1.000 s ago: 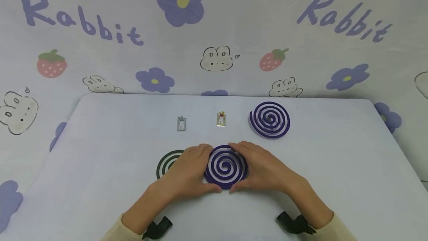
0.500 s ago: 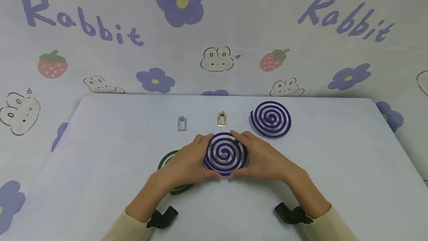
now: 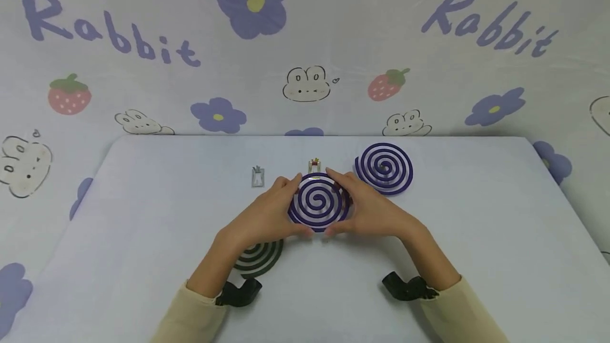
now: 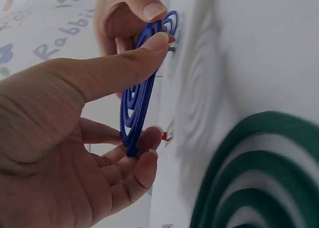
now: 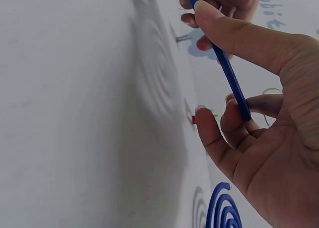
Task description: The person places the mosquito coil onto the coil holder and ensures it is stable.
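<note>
A blue-purple mosquito coil (image 3: 318, 202) is held between both hands, lifted over the white table. My left hand (image 3: 271, 213) grips its left rim and my right hand (image 3: 369, 208) its right rim, thumbs on the near side and fingers at the far side. Seen from the left wrist, the coil (image 4: 142, 98) is tilted nearly edge-on, with its shadow on the table. Just beyond its far rim lies a small gold metal stand (image 3: 314, 165), partly covered in the head view. Below my left forearm rests a dark green mosquito coil (image 3: 259, 258), partly hidden.
Another blue-purple coil (image 3: 384, 168) lies at the back right, close to my right fingers. To the left of the gold stand is a silver metal stand (image 3: 258, 177). Behind the table (image 3: 476, 216) hangs a printed cloth (image 3: 352, 25).
Both hands have carried the blue-purple coil away from me, off the green coil's side and up to the gold stand. More of the green coil's near part now shows.
</note>
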A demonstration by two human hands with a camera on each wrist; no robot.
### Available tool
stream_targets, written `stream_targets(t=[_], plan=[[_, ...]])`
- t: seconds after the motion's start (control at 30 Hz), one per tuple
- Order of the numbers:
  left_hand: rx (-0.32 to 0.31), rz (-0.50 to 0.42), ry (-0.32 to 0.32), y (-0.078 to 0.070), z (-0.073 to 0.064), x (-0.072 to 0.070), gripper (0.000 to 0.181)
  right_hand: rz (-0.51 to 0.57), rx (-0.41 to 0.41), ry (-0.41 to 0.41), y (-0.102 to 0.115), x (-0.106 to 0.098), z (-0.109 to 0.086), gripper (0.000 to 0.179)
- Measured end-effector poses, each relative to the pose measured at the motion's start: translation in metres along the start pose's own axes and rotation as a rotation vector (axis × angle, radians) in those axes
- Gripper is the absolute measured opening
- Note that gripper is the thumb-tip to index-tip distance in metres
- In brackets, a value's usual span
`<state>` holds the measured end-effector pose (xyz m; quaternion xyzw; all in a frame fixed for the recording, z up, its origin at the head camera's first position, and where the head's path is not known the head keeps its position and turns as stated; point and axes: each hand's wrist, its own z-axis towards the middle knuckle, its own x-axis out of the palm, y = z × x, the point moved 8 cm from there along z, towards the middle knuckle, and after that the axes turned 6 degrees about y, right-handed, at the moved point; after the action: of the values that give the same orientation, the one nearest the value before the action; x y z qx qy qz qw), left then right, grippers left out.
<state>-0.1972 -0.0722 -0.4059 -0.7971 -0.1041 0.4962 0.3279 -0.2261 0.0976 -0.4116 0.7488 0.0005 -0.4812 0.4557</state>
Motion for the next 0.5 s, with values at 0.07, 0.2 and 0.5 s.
stream_targets(t=[0.07, 0.2, 0.5], plan=[[-0.015, -0.02, 0.003, 0.001, 0.002, -0.004, 0.117, 0.018, -0.007, -0.005, 0.001, -0.004, 0.002, 0.119], [-0.028, -0.048, 0.005, 0.004, 0.009, -0.015, 0.118, 0.071, -0.003, -0.02, 0.001, -0.01, 0.008, 0.113], [-0.044, -0.063, -0.02, 0.007, 0.019, -0.04, 0.12, 0.222, 0.068, -0.154, 0.005, -0.023, 0.028, 0.077]])
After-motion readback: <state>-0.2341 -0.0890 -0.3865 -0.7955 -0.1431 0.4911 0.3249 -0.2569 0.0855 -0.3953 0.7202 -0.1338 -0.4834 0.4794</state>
